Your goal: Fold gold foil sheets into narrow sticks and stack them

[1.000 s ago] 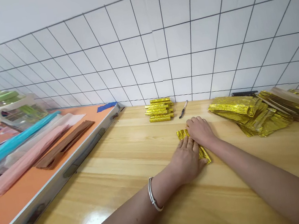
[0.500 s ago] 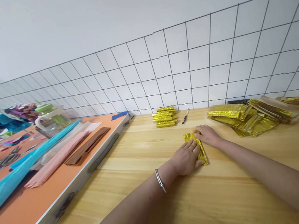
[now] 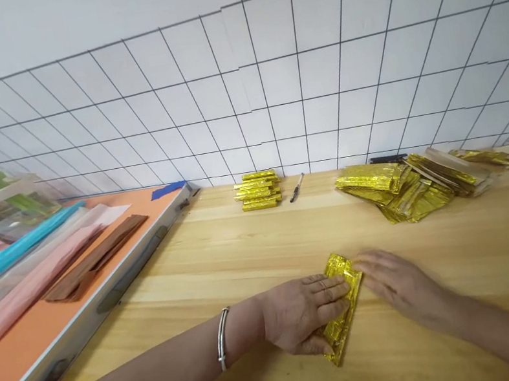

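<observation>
A folded strip of gold foil lies on the wooden table in front of me. My left hand, with a silver bangle on the wrist, lies flat on the strip's left side with fingers stretched out. My right hand rests flat beside the strip's upper right end, its fingertips touching the foil. Neither hand grips anything.
A neat stack of folded gold strips sits by the tiled wall, with a pen to its right. A loose heap of gold foil sheets lies at the back right. An orange tray table at left holds blue, pink and brown paper strips.
The foil strip and both hands have come nearer to me on the table. My right hand has shifted from the strip's far end to its right side, fingers flat.
</observation>
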{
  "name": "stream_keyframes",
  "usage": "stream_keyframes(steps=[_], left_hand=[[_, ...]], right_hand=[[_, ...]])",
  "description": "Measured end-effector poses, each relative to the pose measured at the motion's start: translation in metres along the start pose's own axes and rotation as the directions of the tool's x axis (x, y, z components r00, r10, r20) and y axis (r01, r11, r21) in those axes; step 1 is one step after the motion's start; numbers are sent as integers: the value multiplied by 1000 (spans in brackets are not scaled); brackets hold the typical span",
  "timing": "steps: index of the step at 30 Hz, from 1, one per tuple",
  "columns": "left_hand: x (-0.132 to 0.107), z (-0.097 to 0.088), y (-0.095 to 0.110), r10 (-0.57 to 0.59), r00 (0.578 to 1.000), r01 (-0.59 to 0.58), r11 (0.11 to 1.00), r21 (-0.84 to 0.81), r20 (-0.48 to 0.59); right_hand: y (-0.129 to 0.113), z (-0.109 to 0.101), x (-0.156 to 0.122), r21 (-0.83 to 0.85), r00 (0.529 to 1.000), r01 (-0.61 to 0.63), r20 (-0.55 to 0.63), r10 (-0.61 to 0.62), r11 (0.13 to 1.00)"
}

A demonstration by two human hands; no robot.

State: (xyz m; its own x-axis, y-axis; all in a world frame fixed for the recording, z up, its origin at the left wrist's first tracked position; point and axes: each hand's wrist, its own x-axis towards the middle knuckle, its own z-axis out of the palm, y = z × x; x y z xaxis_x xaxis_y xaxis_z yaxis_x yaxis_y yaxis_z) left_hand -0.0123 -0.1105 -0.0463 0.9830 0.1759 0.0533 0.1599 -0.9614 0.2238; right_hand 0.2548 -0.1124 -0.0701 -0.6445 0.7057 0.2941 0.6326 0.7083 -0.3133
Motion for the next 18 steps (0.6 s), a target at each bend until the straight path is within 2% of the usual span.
stream_keyframes(steps=[3, 6, 9, 12, 18], left_hand=[[0, 1, -3, 11, 1000, -11, 1000, 6, -7], [1, 1, -5, 24, 1000, -24, 1000, 16, -15], [0, 1, -3, 4, 1000, -3, 1000, 14, -27], [-3, 3, 4, -64, 998, 64, 998, -17, 11], [-19, 4, 43, -233, 969, 243, 961, -131, 84]], right_hand=[[-9, 2, -2, -66, 970, 175, 185, -160, 982], [-9, 2, 3, -61, 929, 255, 291, -227, 965], [-7, 4, 8, -65, 919, 256, 326, -222, 964], [-6, 6, 9, -99, 924, 237, 332, -193, 966], [-8, 6, 9, -99, 913, 251, 355, -201, 963]])
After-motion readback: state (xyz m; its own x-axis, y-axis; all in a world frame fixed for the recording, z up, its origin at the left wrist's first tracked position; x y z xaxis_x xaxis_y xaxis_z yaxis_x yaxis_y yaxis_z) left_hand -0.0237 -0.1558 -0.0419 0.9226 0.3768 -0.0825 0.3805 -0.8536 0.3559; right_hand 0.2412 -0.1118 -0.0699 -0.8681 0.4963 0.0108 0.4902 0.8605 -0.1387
